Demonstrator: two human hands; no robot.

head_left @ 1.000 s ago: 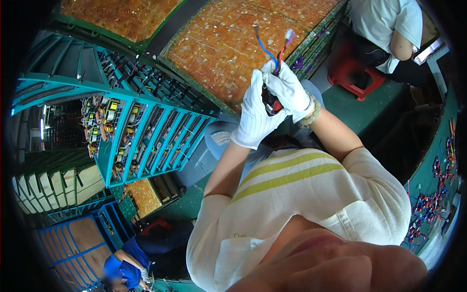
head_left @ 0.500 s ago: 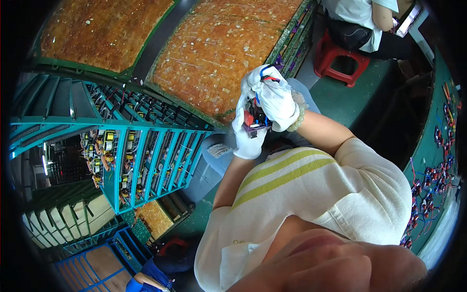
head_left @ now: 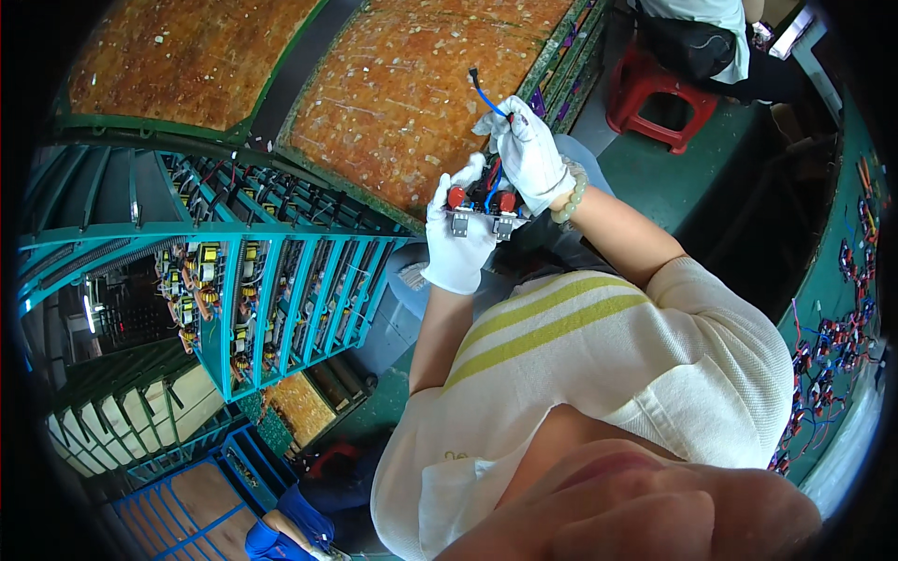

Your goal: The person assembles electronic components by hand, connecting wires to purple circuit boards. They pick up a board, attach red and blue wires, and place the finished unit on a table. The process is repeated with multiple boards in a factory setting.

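Note:
My left hand (head_left: 457,256), in a white glove, is closed round a small circuit board (head_left: 482,216). Two red disc parts and two grey-black blocks face me along the board's near side. Red, blue and dark wires rise from it. Just above and to the right, my gloved right hand (head_left: 529,161) pinches wires, and a blue wire (head_left: 486,100) with a black end sticks out past its fingertips to the upper left. The fingers hide part of the wires. A beaded bracelet (head_left: 572,190) circles my right wrist.
Ahead lies a worn brown board (head_left: 393,103) in a green frame. At left, a teal rack (head_left: 224,309) holds several circuit boards. A green bench (head_left: 823,299) at right carries many small wired parts. Beyond, a person sits on a red stool (head_left: 655,93); another in blue is at lower left.
The circuit board has turned, so both red discs and grey-black blocks now show. My hands have moved apart a little, and the blue wire now points out to the upper left.

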